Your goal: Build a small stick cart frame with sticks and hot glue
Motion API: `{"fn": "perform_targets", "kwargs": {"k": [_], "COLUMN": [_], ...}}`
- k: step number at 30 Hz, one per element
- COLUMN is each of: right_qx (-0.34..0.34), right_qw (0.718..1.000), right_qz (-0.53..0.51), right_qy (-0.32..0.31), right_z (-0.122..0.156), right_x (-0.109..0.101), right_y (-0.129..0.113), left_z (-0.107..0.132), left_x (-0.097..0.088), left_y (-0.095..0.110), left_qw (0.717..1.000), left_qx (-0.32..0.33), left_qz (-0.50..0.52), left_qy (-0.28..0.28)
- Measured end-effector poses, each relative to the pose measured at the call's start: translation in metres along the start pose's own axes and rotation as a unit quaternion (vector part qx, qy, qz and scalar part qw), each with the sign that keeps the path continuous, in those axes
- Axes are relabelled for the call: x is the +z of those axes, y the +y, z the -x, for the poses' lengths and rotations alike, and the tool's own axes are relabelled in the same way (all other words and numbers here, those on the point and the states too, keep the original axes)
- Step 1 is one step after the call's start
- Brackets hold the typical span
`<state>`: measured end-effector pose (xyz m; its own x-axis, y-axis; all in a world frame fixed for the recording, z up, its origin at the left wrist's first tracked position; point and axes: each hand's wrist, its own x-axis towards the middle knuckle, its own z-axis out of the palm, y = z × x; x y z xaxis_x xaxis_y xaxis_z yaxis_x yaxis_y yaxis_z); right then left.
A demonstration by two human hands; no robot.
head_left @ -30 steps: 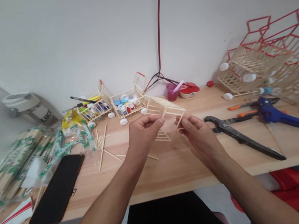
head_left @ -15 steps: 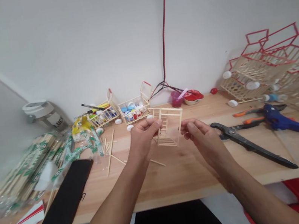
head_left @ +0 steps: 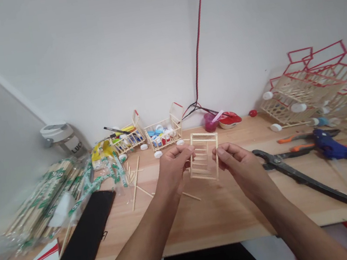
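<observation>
Head view: the left hand [head_left: 175, 169], near the middle of the frame, is pinching one side of a small open stick frame [head_left: 201, 157] between thumb and fingers; the right hand [head_left: 237, 166], just right of it, is gripping the opposite upright in the same way; the stick frame is sitting between the two hands, held up above the bench [head_left: 228, 216] and slightly tilted, its pale rungs showing through the open front.

Behind the left hand, two small stick carts [head_left: 165, 136] are standing side by side on white wheels; the right one is carrying blue, white and red caps, the left one is holding mixed coloured items with a black pen lying across the top; loose sticks [head_left: 137, 189] are lying scattered left of centre, some crossing; a dark phone [head_left: 86, 233] is resting at lower left; bundled sticks in plastic [head_left: 41, 201] are lying beyond it, below a lidded jar [head_left: 66, 141].

Right of the right hand, dark-handled cutters [head_left: 304, 177] are lying aslant; a blue glue gun [head_left: 346, 150] is resting near the right edge; larger red-trimmed carts [head_left: 319, 87] are crowding the right side above it; a purple cup [head_left: 210, 123] is standing against the wall, beside a dish of red [head_left: 230, 120].
</observation>
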<state>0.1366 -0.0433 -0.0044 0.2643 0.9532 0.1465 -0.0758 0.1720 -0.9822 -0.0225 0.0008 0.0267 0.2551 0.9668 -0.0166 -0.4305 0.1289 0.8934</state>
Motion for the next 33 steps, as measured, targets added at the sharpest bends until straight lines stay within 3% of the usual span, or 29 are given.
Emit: {"fn": "perform_targets", "kwargs": {"k": [12,16,20,23,28,33], "right_qx": [0.016,0.02,0.001,-0.011,-0.026,-0.042], "right_qw": [1.0,1.0,0.999,0.997,0.988,0.958], "right_qz": [-0.022,-0.011,0.036,0.065,0.107,0.208], "right_qy": [-0.008,-0.007,0.01,0.046,0.112,0.194], "right_z": [-0.001,0.001,0.003,0.005,0.009,0.019], "right_x": [-0.003,-0.004,-0.01,-0.022,-0.053,-0.09], "right_y": [-0.003,-0.003,-0.004,-0.003,-0.001,-0.017], "left_z": [0.002,0.004,0.006,0.008,0.008,0.003], "left_x": [0.0,-0.001,-0.001,0.001,0.001,-0.001], "left_y": [0.005,0.006,0.008,0.01,0.008,0.002], "left_qw": [0.998,0.999,0.997,0.993,0.992,0.998], "left_qx": [-0.046,-0.023,0.04,0.077,0.086,0.037], "left_qz": [0.039,0.009,-0.063,-0.093,-0.091,-0.034], "left_qy": [-0.029,-0.029,-0.008,-0.004,-0.009,-0.023]}}
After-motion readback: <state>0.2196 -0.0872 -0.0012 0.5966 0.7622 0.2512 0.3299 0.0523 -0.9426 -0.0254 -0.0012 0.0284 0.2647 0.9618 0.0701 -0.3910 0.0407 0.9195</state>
